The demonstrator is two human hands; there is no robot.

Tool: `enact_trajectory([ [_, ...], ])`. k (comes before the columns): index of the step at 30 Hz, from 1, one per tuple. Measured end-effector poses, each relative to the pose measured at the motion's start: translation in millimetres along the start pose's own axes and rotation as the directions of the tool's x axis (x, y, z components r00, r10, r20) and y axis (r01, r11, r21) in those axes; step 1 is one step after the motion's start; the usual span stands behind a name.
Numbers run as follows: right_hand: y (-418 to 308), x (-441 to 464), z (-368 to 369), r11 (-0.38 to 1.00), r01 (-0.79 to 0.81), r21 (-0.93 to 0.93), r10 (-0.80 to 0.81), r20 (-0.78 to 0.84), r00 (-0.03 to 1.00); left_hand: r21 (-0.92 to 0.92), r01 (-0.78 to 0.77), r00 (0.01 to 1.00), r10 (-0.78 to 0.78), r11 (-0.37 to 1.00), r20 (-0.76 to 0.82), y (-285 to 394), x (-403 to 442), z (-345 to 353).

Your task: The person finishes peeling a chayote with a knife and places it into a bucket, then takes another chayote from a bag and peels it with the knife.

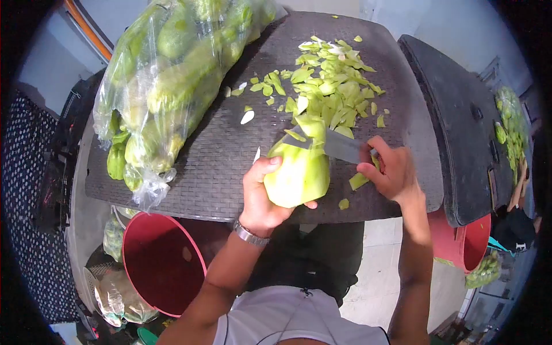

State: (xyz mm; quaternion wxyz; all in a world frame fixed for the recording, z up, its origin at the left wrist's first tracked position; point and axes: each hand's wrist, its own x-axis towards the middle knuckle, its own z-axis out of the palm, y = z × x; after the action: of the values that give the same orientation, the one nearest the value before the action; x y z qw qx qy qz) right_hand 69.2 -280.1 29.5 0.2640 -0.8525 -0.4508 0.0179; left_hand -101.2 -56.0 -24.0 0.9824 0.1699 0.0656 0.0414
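Observation:
A pale green, peeled fruit (297, 174) rests in my left hand (261, 192), whose fingers wrap round its lower side above the table's near edge. My right hand (394, 171) is closed on the handle end of a knife (344, 146). The blade, partly blurred, lies across the fruit's upper part, with bits of green peel by it. A heap of green peelings (330, 95) is spread on the dark woven table (213, 172) beyond the fruit. A strip of peel (359, 181) shows just beneath my right hand.
A clear bag of green fruit (172, 80) lies at the table's left. Red tubs stand below, left (164, 264) and right (474, 244). A second dark table (454, 126) adjoins on the right. Another person's arm (519, 187) reaches near a bag of green fruit (510, 129) at far right.

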Motion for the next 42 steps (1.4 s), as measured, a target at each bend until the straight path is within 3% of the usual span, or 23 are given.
enact_trajectory([
  [4, -1.9, -6.7, 1.9, 0.999, -0.029, 0.015, 0.029, -0.005, 1.000, -0.002, 0.021, 1.000, -0.021, 1.000, 0.006, -1.7, -1.5, 1.4],
  [7, 14.3, 1.1, -1.4, 0.963, -0.268, 0.003, 0.268, 0.017, 0.963, -0.004, 0.042, 0.998, -0.042, 0.999, 0.042, 0.5, -4.5, -0.2],
  [10, 51.5, 9.1, -10.2, 0.939, -0.344, 0.018, 0.344, -0.036, 0.938, 0.004, 0.035, 0.998, -0.036, 0.999, 0.059, 6.4, -5.9, 7.4],
  [11, 53.7, 9.4, -7.3, 0.933, -0.343, 0.107, 0.347, -0.017, 0.938, 0.005, 0.022, 0.998, -0.022, 1.000, 0.050, 7.0, -7.8, 10.8],
  [14, 28.0, 11.1, -17.7, 0.901, -0.425, 0.092, 0.419, 0.077, 0.905, 0.019, -0.067, 0.959, 0.069, 0.998, -0.276, 4.5, 5.1, 18.2],
  [17, -22.8, 5.0, -38.5, 0.792, -0.546, 0.273, 0.520, 0.168, 0.838, 0.064, -0.103, 0.965, 0.115, 0.993, -0.237, 6.3, 12.3, -0.3],
  [20, -32.2, -0.2, -22.2, 0.879, -0.300, 0.372, 0.364, -0.116, 0.924, 0.127, -0.116, 0.955, 0.146, 0.985, -0.257, 7.1, 12.0, 10.6],
  [22, -22.5, 12.1, 10.8, 0.954, -0.037, 0.299, 0.150, -0.366, 0.918, 0.140, -0.104, 0.956, 0.138, 0.985, -0.258, 6.1, 7.9, 18.5],
  [23, -17.8, 13.0, 16.8, 0.963, -0.030, 0.268, 0.134, -0.377, 0.917, 0.128, -0.091, 0.962, 0.120, 0.988, -0.244, 6.7, 7.0, 20.8],
  [24, -15.7, 14.7, 21.8, 0.971, -0.024, 0.236, 0.117, -0.387, 0.915, 0.118, -0.080, 0.969, 0.105, 0.990, -0.225, 9.1, 7.9, 22.0],
  [26, -19.7, 8.9, 14.3, 0.929, -0.288, 0.231, 0.328, -0.160, 0.931, 0.070, -0.033, 0.997, 0.037, 0.997, -0.063, 11.5, 6.6, 10.4],
  [28, -49.7, 1.1, 0.8, 0.942, -0.253, 0.219, 0.272, -0.058, 0.961, 0.006, 0.015, 0.998, -0.016, 1.000, 0.060, 6.5, 4.2, -4.3],
  [29, -62.8, -1.8, -0.9, 0.948, -0.235, 0.216, 0.244, -0.015, 0.970, -0.020, 0.043, 0.992, -0.040, 0.999, 0.116, 5.5, 7.2, -9.4],
  [30, -69.1, -4.0, 3.5, 0.979, -0.106, 0.172, 0.116, -0.049, 0.992, -0.039, 0.073, 0.982, -0.065, 0.997, 0.177, 5.5, 10.4, -10.7],
  [32, -77.3, -9.1, 12.4, 0.987, 0.142, 0.076, -0.134, -0.096, 0.986, -0.180, 0.017, 1.000, -0.016, 0.984, 0.009, -6.3, 4.2, -6.6],
  [33, -78.4, -9.8, 14.4, 0.984, 0.172, 0.056, -0.165, -0.112, 0.980, -0.223, 0.052, 0.986, -0.085, 0.974, -0.143, -6.9, 9.2, 0.0],
  [36, -78.7, -10.5, 17.3, 0.969, 0.248, 0.006, -0.246, -0.121, 0.962, -0.188, 0.168, 0.986, -0.161, 0.968, 0.053, -1.4, 8.8, -2.6],
  [42, -75.8, -8.3, 15.0, 0.952, 0.305, -0.037, -0.307, -0.091, 0.947, -0.318, 0.315, 0.942, -0.255, 0.894, 0.218, 6.2, 6.1, 11.3],
])
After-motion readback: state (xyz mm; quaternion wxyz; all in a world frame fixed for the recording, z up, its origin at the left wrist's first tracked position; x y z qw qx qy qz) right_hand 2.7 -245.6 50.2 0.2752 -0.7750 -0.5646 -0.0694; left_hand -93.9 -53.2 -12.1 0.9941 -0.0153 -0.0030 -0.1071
